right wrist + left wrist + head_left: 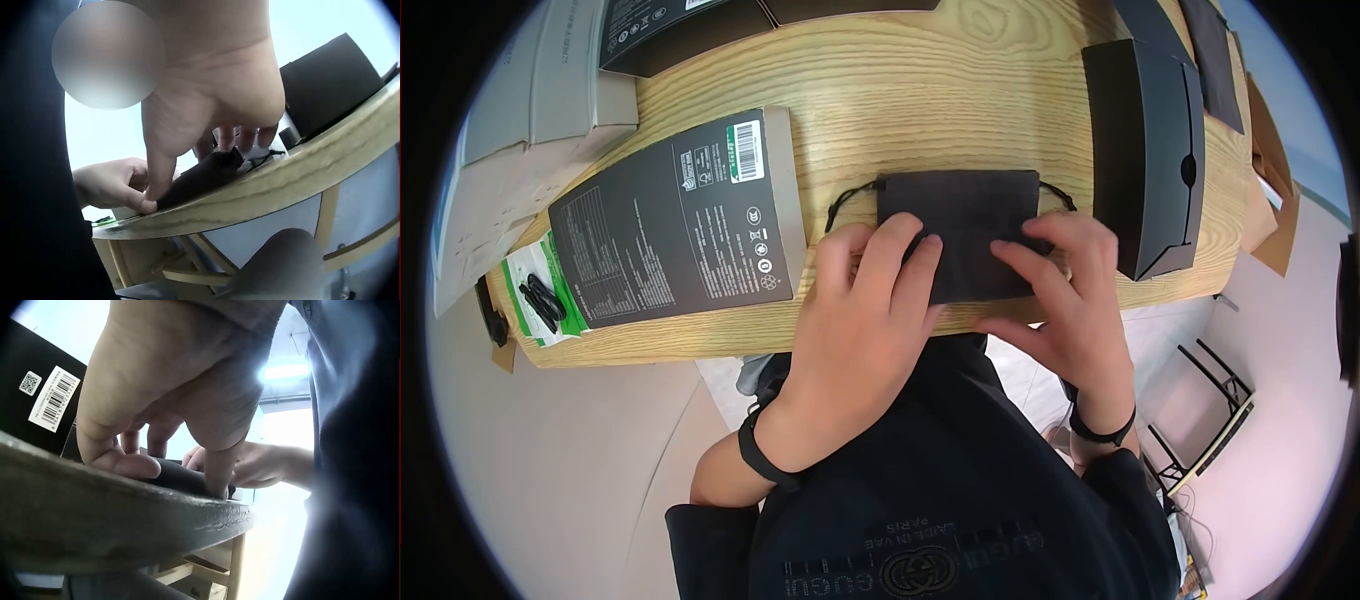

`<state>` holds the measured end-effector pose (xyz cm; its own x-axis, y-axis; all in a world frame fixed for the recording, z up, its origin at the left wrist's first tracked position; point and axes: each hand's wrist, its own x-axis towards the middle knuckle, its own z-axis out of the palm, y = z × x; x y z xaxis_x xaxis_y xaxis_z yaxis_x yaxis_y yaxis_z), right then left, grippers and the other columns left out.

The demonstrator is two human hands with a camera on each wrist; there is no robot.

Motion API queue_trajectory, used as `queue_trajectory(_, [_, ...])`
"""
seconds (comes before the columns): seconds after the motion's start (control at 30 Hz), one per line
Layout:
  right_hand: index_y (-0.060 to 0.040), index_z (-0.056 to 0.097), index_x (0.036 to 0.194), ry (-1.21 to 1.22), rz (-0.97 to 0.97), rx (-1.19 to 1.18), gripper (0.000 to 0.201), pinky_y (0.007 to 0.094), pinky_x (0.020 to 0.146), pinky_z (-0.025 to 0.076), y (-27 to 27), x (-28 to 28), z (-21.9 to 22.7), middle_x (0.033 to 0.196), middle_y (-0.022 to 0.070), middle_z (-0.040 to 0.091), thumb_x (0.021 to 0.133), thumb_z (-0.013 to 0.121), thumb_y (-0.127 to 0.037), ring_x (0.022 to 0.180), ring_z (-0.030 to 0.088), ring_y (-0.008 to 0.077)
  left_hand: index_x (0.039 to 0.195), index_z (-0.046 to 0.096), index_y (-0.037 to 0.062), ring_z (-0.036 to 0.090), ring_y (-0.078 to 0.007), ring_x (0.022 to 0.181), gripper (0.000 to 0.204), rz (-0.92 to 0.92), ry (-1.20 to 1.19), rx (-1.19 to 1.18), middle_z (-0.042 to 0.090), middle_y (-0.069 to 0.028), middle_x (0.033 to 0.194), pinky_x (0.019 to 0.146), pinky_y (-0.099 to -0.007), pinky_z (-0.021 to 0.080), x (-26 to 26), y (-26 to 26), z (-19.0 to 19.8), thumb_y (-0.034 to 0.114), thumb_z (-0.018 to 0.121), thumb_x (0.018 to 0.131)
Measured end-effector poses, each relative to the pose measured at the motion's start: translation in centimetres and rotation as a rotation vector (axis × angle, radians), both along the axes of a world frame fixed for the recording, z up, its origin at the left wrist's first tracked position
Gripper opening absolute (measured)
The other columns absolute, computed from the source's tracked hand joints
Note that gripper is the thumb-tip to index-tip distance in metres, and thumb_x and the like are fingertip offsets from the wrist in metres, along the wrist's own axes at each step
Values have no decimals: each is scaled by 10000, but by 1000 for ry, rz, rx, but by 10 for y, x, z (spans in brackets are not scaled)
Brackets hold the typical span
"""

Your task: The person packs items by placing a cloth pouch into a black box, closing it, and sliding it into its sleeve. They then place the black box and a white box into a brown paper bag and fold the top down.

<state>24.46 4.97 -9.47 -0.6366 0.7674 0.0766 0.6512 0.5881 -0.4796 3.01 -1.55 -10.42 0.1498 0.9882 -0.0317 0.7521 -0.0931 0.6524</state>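
A flat dark pouch with black drawstrings at both sides lies near the table's front edge. Across its left part the left hand spreads, fingertips touching the cloth. The right hand rests its fingertips on the pouch's right part, its thumb by the near edge. In the left wrist view the left hand arches over the dark pouch, thumb and fingers apart. The right wrist view has the right hand bent over the pouch, its thumb at the near edge beside the left hand.
A printed dark box lies left, beside a green-and-white packet with a black cable. An upright black box stands right. Grey boxes are at the far left, another black box at the back. The table edge runs in front.
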Motion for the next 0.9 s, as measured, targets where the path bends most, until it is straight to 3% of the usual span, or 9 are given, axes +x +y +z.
queue_trajectory(0.13, [-102,716,1161,30,95,-93,569,433,900,475,1,15,-5,1140,62,653,616,875,-93,1042,614,307,1235,659,5,542,-367,1112,547,-74,-12,51,582,-135,1239,942,-460,480,-7,-4,-1,64,840,722])
queue_trajectory(0.33, [-55,682,1216,128,-33,-217,467,417,839,491,4,7,-1,1003,71,706,769,815,-54,962,623,297,1282,610,-32,570,-336,1077,529,-21,-97,57,599,-142,1178,917,-404,526,-6,3,-1,53,794,793])
queue_trajectory(0.4, [-51,672,1224,180,-211,-251,376,412,779,502,0,0,-3,966,92,703,860,767,-65,897,621,310,1346,590,4,576,-352,1083,566,43,-19,78,593,-155,1229,915,-403,529,2,5,-2,37,761,808])
queue_trajectory(0.53, [-65,678,1205,108,-138,-133,311,401,747,514,7,-6,-11,1032,109,682,900,738,-80,868,623,316,1366,609,57,567,-352,1127,550,110,104,174,582,-168,1302,935,-413,523,10,3,-11,42,717,827])
queue_trajectory(0.63, [-86,681,1228,27,-221,-119,322,385,748,520,4,-13,-10,1168,121,648,909,724,-73,868,633,313,1423,584,85,497,-397,1293,642,58,155,213,498,-181,1471,1048,-477,436,13,2,-9,14,756,809])
queue_trajectory(0.73, [-125,692,1258,31,-320,-242,371,428,838,513,5,-18,-7,1281,120,606,891,725,-81,972,629,318,1434,581,103,356,-361,1490,714,-129,211,69,414,-80,1615,1124,-507,372,15,2,-2,160,818,763])
queue_trajectory(0.8, [-147,696,1293,-59,-88,146,422,495,939,471,6,-14,-10,1334,114,602,873,723,-116,1115,597,332,1444,568,101,341,-351,1505,726,-135,228,38,407,-87,1619,1135,-512,357,16,4,2,171,818,766])
queue_trajectory(0.83, [-127,650,1363,-110,0,157,521,527,1045,423,5,-10,-11,1426,119,570,854,735,-195,1276,536,362,1454,555,100,326,-342,1520,739,-144,246,1,401,-94,1623,1147,-516,343,17,6,2,182,818,768])
queue_trajectory(0.9, [-52,549,1449,-154,22,-46,689,512,1116,400,-3,-13,-5,1527,150,500,830,767,-262,1383,479,388,1468,534,98,338,-351,1509,751,-158,221,17,402,-103,1621,1149,-522,336,15,7,2,163,809,772])
